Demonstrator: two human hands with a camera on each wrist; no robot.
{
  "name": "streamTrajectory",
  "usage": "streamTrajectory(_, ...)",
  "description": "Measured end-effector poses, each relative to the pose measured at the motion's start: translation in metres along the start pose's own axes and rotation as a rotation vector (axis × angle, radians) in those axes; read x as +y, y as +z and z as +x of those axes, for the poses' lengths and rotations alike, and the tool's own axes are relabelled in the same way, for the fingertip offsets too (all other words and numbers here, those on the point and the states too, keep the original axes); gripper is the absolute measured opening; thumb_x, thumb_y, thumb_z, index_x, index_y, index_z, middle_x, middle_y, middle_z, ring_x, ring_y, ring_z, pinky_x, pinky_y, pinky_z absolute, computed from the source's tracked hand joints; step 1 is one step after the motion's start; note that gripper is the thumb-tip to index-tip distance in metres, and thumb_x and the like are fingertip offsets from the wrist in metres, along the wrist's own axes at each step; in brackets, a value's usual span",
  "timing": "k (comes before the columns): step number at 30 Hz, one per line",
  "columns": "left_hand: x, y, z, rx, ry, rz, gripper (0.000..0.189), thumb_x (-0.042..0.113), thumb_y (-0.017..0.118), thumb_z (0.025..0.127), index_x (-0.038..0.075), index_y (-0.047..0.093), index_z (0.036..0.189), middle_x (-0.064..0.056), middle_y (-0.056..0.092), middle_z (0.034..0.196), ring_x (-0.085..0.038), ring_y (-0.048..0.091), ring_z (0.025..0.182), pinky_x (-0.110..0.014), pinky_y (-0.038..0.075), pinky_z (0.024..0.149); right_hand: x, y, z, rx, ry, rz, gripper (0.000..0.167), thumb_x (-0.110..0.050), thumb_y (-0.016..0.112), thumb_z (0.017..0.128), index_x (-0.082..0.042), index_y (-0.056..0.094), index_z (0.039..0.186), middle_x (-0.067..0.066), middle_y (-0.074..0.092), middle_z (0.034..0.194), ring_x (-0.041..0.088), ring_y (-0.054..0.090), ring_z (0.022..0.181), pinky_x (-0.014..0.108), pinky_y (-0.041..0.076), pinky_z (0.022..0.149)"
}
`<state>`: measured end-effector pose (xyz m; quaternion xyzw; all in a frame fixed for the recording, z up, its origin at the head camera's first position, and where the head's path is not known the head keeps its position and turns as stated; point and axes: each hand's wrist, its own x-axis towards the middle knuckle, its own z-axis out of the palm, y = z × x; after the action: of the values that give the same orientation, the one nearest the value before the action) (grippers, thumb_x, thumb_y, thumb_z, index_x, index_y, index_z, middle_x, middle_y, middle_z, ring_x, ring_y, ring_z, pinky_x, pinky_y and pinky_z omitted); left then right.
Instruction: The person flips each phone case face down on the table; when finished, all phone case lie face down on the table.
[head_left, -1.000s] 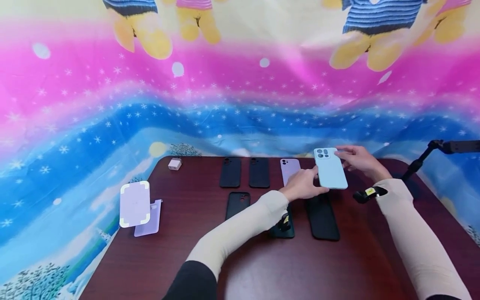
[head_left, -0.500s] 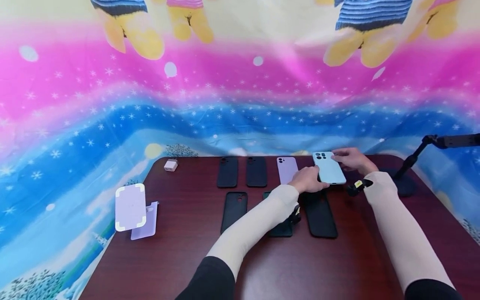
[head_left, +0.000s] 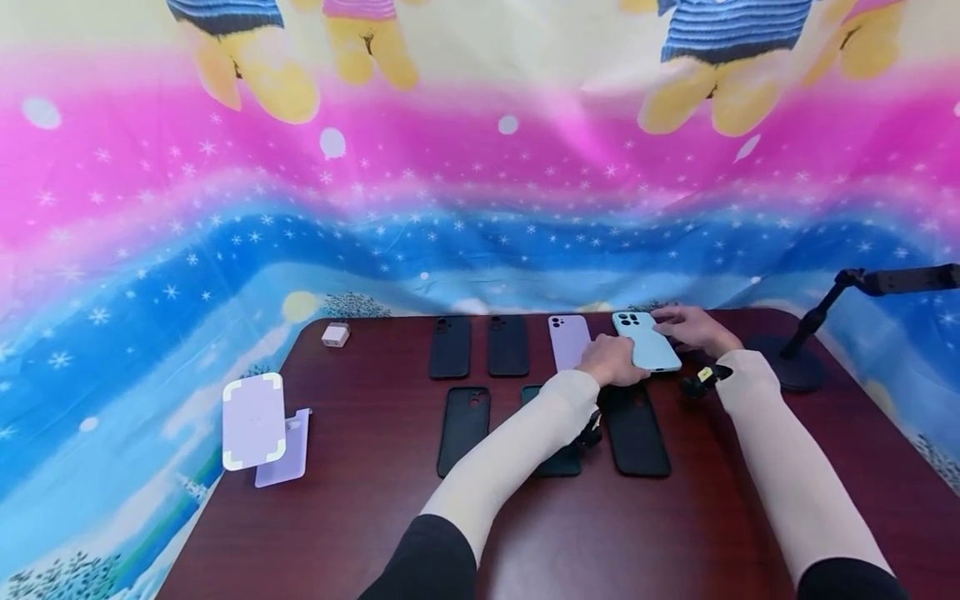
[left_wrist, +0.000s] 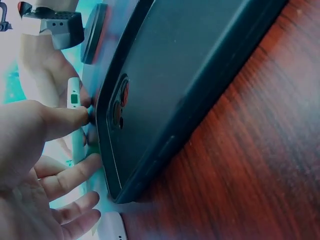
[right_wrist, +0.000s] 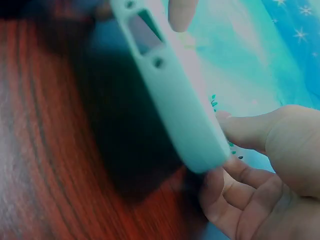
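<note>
A pale mint phone case lies low over the back right of the table, back side up, its camera cutouts at the far end. My left hand pinches its near left part between thumb and fingers. At the far right edge my right hand grips it. The right wrist view shows the thumb and curled fingers at a corner of the case, which is tilted over the tabletop there. Just below my left hand lies a black phone case, inner side up. A lilac phone case is left of the mint one.
Two dark cases lie along the back edge; a black case and a dark green one lie in front. A lilac stand and white charger plug are at left. A black stand base is at right.
The mint phone case has come down towards the table, flatter than before, with both hands still on it. The head view has shifted slightly.
</note>
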<state>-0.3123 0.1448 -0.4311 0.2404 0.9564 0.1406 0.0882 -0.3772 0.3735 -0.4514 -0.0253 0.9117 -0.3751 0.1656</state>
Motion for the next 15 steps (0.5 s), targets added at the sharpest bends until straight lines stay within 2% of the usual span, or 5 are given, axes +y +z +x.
streamTrajectory(2,0.0,0.0,0.0,-0.008,-0.001,0.028,0.029,0.054,0.066,0.096,0.027,0.065,0.106,0.008,0.068,0.101,-0.015,0.063,0.103,-0.029,0.05,0.076,0.0,0.0,-0.001,-0.003,-0.016,0.002,0.058,-0.028,0.053,0.108,-0.004,0.037,0.158,0.034,0.048,0.147,0.046,0.059,0.121,0.048,0.056,0.091)
streamTrajectory(4,-0.001,0.001,0.0,-0.011,0.0,0.04,0.026,0.052,0.067,0.096,0.027,0.066,0.103,0.008,0.068,0.1,-0.015,0.064,0.103,-0.029,0.05,0.076,0.0,0.001,-0.002,0.0,-0.031,0.006,0.057,-0.025,0.055,0.108,-0.003,0.038,0.157,0.033,0.053,0.143,0.037,0.064,0.111,0.041,0.057,0.085)
streamTrajectory(9,-0.003,0.004,0.005,-0.013,0.009,0.062,0.022,0.048,0.069,0.096,0.026,0.068,0.099,0.008,0.069,0.094,-0.013,0.066,0.092,-0.029,0.051,0.071,-0.004,0.003,-0.005,0.002,-0.056,-0.003,0.055,-0.019,0.055,0.107,-0.001,0.039,0.157,0.033,0.058,0.135,0.026,0.066,0.099,0.036,0.057,0.077)
streamTrajectory(11,-0.003,0.004,0.006,-0.021,0.011,0.067,0.022,0.048,0.069,0.096,0.028,0.07,0.105,0.01,0.071,0.1,-0.013,0.066,0.095,-0.029,0.052,0.073,-0.007,0.004,-0.006,-0.005,-0.047,-0.005,0.053,-0.018,0.055,0.107,-0.003,0.041,0.156,0.031,0.061,0.128,0.026,0.065,0.093,0.035,0.056,0.074)
streamTrajectory(15,-0.002,0.003,0.008,-0.05,0.013,0.059,0.031,0.047,0.068,0.097,0.03,0.07,0.123,0.012,0.071,0.12,-0.014,0.066,0.11,-0.029,0.054,0.084,-0.01,0.001,-0.008,-0.035,-0.022,-0.034,0.05,-0.019,0.054,0.108,-0.007,0.045,0.155,0.017,0.065,0.1,0.023,0.058,0.079,0.036,0.051,0.067)
